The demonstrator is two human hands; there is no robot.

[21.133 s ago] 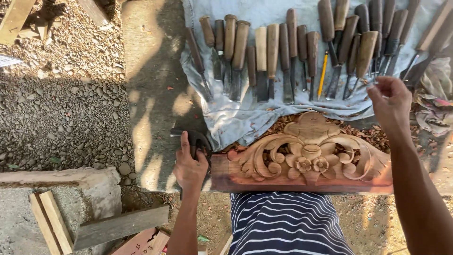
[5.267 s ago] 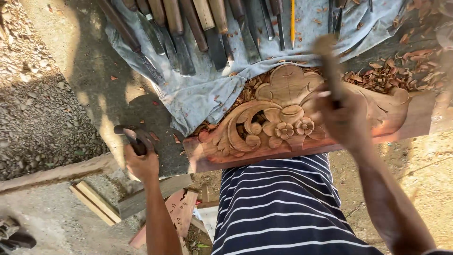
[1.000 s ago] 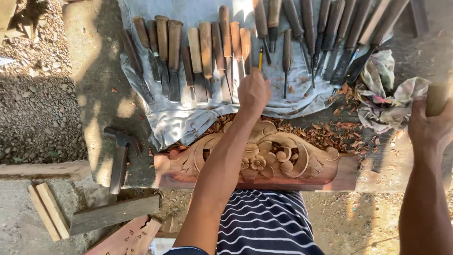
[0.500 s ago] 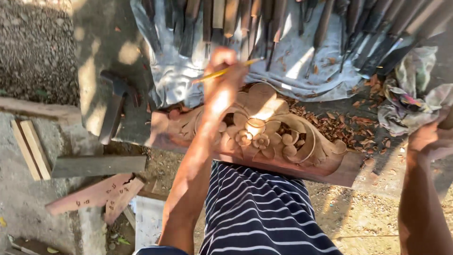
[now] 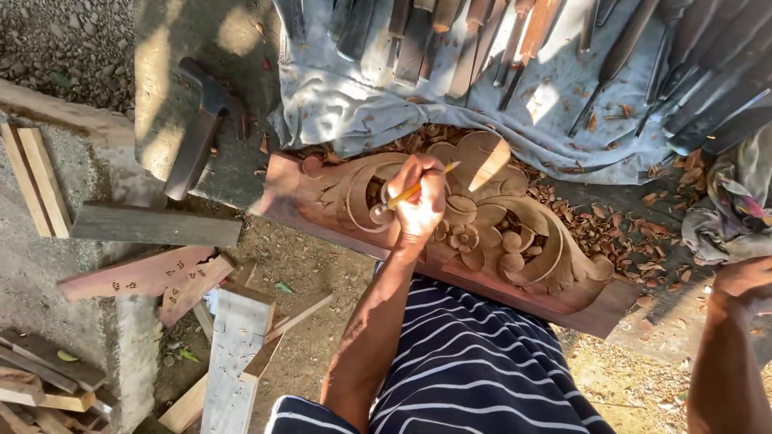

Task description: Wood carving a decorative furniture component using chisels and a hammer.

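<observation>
A carved wooden panel point(image 5: 523, 241) with leaf scrolls and small flowers lies across the bench edge in front of me. My left hand point(image 5: 420, 201) is closed around a yellow pencil point(image 5: 406, 193) whose lower end rests on the carving's left scroll. My right hand point(image 5: 744, 277) rests at the right edge of the view, on the bench below a crumpled rag point(image 5: 728, 217). Its fingers are cut off by the frame. My striped shirt fills the bottom centre.
Several chisels point(image 5: 482, 32) lie in a row on a grey cloth point(image 5: 362, 104) behind the panel. A dark hammer point(image 5: 197, 137) lies on the bench at the left. Wood chips point(image 5: 619, 225) are scattered on the right. Scrap boards point(image 5: 153, 229) lie on the ground at the left.
My left hand took the yellow pencil from the row of tools and brought it down onto the carving. My right hand dropped lower at the right edge. The view shifted.
</observation>
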